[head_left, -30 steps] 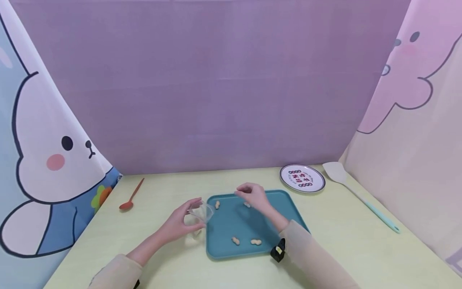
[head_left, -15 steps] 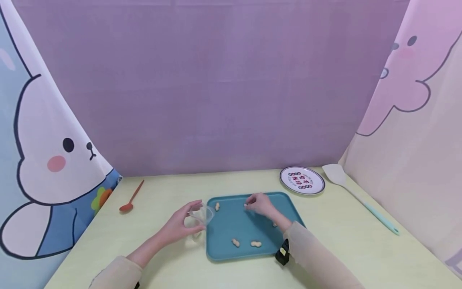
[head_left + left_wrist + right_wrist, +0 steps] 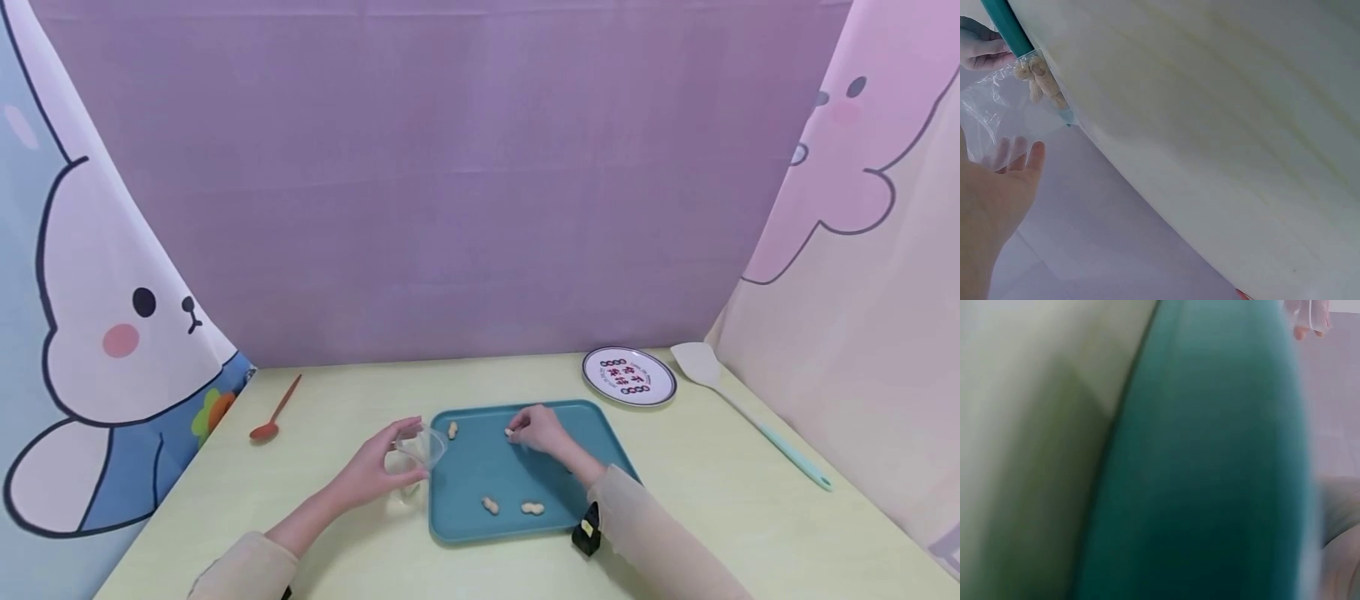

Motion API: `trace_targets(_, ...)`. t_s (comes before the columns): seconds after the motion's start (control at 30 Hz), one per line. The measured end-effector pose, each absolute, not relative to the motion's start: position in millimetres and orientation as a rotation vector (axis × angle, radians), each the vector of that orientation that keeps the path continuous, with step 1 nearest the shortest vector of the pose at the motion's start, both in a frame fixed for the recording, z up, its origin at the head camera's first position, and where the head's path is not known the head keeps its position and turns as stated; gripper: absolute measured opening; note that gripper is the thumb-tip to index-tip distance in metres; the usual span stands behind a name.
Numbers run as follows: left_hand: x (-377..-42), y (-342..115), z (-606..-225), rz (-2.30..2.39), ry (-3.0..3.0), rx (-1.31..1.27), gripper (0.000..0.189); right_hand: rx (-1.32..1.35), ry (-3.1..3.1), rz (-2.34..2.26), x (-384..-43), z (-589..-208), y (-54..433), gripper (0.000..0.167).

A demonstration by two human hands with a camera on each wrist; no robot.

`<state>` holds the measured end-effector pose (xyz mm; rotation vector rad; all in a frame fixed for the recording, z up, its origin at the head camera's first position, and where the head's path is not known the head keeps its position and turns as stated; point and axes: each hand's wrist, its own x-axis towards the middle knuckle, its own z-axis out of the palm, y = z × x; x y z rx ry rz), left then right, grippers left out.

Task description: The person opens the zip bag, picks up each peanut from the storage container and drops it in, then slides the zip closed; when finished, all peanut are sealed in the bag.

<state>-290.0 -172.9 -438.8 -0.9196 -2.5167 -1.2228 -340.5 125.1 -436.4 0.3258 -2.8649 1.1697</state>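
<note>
My left hand (image 3: 375, 467) holds a clear plastic bag (image 3: 427, 447) with its mouth spread, beside the left edge of a teal tray (image 3: 517, 536). Several peanuts (image 3: 1041, 81) sit at the bottom of the bag in the left wrist view. Over the far part of the tray, my right hand (image 3: 542, 431) pinches a peanut (image 3: 508, 432) between thumb and fingertips. Other peanuts lie on the tray: one at the far left corner (image 3: 452, 430), one near the front (image 3: 491, 506) and another beside it (image 3: 532, 507). My right forearm nearly hides a further peanut.
Beyond the tray to the right lies a white plate (image 3: 628, 377) with red print. A spatula (image 3: 750, 412) with a mint handle rests farther right. An orange-red spoon (image 3: 273, 412) lies at the left. A purple cloth (image 3: 465, 183) hangs behind the table.
My right hand has come down onto the peanut at the far part of the tray and now pinches it. The left hand and bag have barely moved.
</note>
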Motion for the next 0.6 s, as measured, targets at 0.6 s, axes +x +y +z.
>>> trace_targets(0.6,-291,-173,-438,-1.234,-2.529,-0.905,0.076,0.698,-2.587,1.404,-328,-399,107,0.019)
